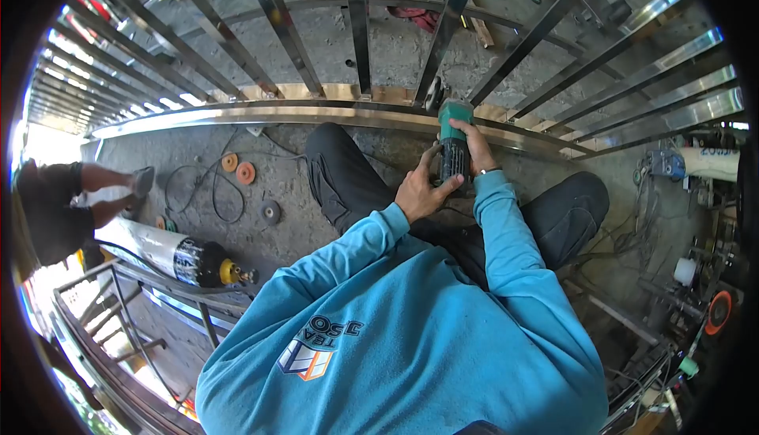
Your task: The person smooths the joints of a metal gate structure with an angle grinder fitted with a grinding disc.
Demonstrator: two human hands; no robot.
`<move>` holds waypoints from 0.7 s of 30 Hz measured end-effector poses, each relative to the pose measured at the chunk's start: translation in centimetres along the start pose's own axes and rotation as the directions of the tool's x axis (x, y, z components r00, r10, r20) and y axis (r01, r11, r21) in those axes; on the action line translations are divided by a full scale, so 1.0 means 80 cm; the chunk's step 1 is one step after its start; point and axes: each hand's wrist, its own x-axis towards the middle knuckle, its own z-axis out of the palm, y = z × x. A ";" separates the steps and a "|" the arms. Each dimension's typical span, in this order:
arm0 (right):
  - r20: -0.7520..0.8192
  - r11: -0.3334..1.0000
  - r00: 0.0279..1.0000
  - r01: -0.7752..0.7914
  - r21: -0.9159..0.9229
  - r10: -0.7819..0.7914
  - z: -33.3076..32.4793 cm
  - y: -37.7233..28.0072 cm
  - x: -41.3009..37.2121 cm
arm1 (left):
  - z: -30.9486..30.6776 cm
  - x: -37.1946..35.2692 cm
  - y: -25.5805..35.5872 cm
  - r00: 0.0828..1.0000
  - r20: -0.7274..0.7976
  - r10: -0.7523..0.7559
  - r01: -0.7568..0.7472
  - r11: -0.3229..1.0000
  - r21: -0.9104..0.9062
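Observation:
A green and black angle grinder is held in front of me, its disc pointing away at the lower rail. My left hand is closed around the black rear part of the grinder's body. Farther forward, my right hand wraps the tool's right side near the green head. The grinder's head overlaps the shiny metal rail of a long barred frame, close to the foot of an upright bar. My knees are bent on either side of the tool.
Orange discs and a dark grinding disc lie on the concrete floor by a looped cable. A gas cylinder lies at left, near another person's legs. Machinery and a second cylinder stand at right.

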 end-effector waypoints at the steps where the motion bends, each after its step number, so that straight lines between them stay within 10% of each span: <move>1: -0.014 1.000 1.000 0.019 0.001 -0.019 0.003 0.000 -0.001 | -0.004 0.001 0.001 1.000 0.017 0.003 -0.003 1.000 0.007; 21: 0.072 0.988 0.985 -0.156 0.005 0.155 -0.011 -0.023 0.001 | 0.024 0.001 0.006 0.996 -0.040 -0.085 0.085 0.996 0.007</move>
